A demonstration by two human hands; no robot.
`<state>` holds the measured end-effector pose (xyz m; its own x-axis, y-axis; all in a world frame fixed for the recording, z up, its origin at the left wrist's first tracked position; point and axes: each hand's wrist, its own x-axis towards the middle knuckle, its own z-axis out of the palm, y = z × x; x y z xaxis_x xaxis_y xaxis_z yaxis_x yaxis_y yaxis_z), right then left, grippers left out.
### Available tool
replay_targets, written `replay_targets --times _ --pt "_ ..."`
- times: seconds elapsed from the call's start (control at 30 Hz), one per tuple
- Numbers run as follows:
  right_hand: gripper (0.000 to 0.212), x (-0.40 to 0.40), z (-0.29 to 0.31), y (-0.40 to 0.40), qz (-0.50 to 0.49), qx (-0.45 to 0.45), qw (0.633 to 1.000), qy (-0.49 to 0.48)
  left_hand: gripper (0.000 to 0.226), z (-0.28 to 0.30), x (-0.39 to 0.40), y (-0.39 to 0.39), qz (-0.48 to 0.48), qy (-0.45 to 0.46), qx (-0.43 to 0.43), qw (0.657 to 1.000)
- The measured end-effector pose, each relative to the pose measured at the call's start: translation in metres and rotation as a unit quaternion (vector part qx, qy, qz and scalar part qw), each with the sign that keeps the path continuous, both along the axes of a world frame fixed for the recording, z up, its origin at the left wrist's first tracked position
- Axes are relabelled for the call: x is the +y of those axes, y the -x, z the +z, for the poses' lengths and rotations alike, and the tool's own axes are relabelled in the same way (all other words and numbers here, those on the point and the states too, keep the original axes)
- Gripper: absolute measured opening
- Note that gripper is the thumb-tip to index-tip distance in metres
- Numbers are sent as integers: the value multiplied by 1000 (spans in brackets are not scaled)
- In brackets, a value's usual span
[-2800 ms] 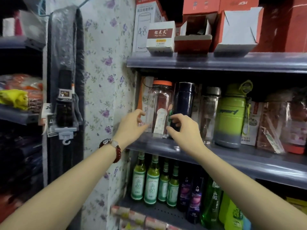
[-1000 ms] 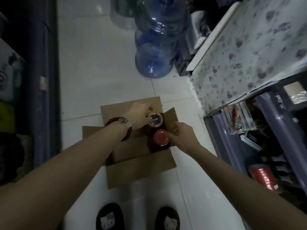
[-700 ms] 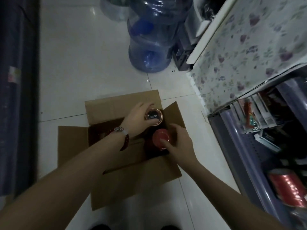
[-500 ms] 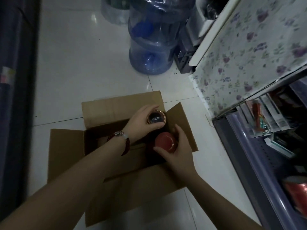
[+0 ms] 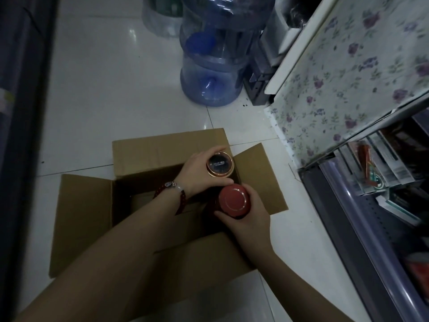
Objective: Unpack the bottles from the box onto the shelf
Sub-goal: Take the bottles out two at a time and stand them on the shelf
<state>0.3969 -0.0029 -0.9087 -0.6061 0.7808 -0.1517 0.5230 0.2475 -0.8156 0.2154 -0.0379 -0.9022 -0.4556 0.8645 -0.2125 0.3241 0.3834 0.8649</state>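
An open cardboard box [image 5: 88, 219] sits on the white tiled floor below me, its flaps spread out. My left hand [image 5: 199, 175] is wrapped around a bottle with a black, gold-rimmed lid [image 5: 219, 164] at the box's far right corner. My right hand [image 5: 249, 217] grips a bottle with a red lid [image 5: 234, 201] just in front of it. Both bottles stand upright, seen from above, their bodies mostly hidden. The shelf [image 5: 362, 205] stands at the right, its lower level holding small packaged goods.
A large blue water jug [image 5: 216, 66] stands on the floor beyond the box. A floral-papered panel [image 5: 348, 73] forms the shelf unit's side at the right. A dark rack runs along the left edge [image 5: 21, 112].
I turned from the shelf down to the box on the floor. Both hands closed on bottles, and over the last second the two lids have come up higher and nearer.
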Motion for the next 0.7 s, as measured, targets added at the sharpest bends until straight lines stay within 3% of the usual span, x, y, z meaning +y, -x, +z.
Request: replay_targets --times 0.13,0.37,0.5,0.7 --pt "84 2 0 -2 -1 2 1000 -9 83 1 0 -4 32 -11 -6 999" --pt "73 8 34 -1 -2 19 1000 0 90 25 -6 -5 87 -20 -53 995" --pt "74 13 88 -1 -9 20 1000 5 87 90 -10 -1 101 -28 -45 993" --pt "84 24 211 8 -30 28 999 17 81 229 -16 9 125 -25 17 992"
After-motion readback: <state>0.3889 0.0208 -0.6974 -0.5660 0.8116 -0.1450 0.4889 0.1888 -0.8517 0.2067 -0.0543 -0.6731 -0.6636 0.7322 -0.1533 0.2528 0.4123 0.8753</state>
